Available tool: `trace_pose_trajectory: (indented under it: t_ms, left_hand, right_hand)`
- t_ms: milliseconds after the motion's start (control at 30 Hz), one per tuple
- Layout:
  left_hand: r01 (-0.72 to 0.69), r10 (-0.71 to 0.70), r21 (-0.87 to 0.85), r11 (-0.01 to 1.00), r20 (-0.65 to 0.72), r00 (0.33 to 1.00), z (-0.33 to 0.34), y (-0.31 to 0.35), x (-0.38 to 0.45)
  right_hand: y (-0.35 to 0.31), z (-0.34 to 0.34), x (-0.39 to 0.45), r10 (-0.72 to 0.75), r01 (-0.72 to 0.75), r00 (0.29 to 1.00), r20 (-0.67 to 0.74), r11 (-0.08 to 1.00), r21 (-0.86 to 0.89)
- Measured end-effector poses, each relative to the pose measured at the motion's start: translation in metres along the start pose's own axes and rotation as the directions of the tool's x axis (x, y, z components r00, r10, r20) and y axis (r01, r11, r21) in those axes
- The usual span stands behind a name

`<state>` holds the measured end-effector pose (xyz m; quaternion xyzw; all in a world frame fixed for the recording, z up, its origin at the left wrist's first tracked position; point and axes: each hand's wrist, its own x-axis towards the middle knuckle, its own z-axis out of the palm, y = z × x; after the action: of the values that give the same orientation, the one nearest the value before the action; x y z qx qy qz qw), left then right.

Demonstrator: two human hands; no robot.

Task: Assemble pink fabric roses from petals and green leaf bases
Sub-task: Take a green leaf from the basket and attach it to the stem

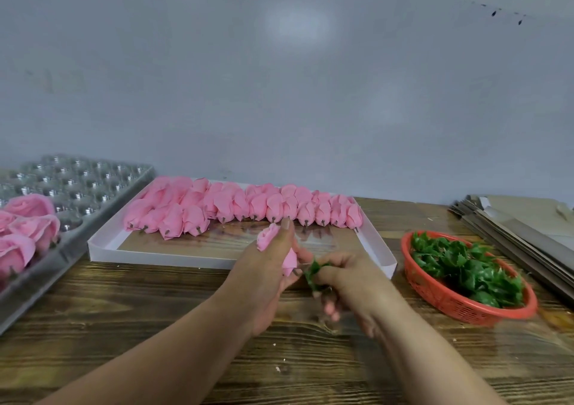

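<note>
Above the wooden table [155, 311], left fingers [287, 227] grip a pink rose [267, 236], right fingers [335, 264] a green leaf base [313, 272]

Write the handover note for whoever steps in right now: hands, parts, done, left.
Left hand grips a pink rose bud.
Right hand pinches a green leaf base at the bud's lower end; not visibly seated.
Unfinished buds fill the white tray; leaf bases fill the red basket.
Done: finished roses in the clear mould tray.
Left: fit this base, then the rest.
</note>
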<state>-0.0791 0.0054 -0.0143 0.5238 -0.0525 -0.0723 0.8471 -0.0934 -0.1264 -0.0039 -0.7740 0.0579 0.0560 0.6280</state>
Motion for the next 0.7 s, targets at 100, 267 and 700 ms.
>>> trace_pose_trajectory:
  t_ms: [100, 267, 700]
  left_hand:
    - [-0.046, 0.042, 0.154, 0.987, 0.03, 0.999, 0.0, -0.002, -0.003]
    - [-0.111, 0.094, 0.311, 0.944, 0.07, 0.993, 0.0, -0.004, -0.008]
    - [-0.118, 0.118, 0.276, 0.954, 0.016, 0.993, -0.005, -0.01, 0.0]
  right_hand:
    - [0.008, 0.016, -0.001, 0.004, -0.004, 1.0, 0.001, 0.991, -0.136]
    - [0.01, 0.027, -0.007, -0.026, 0.029, 0.998, 0.054, 0.998, -0.049]
    - [0.005, 0.012, -0.009, 0.016, -0.159, 0.965, 0.262, 0.828, 0.538]
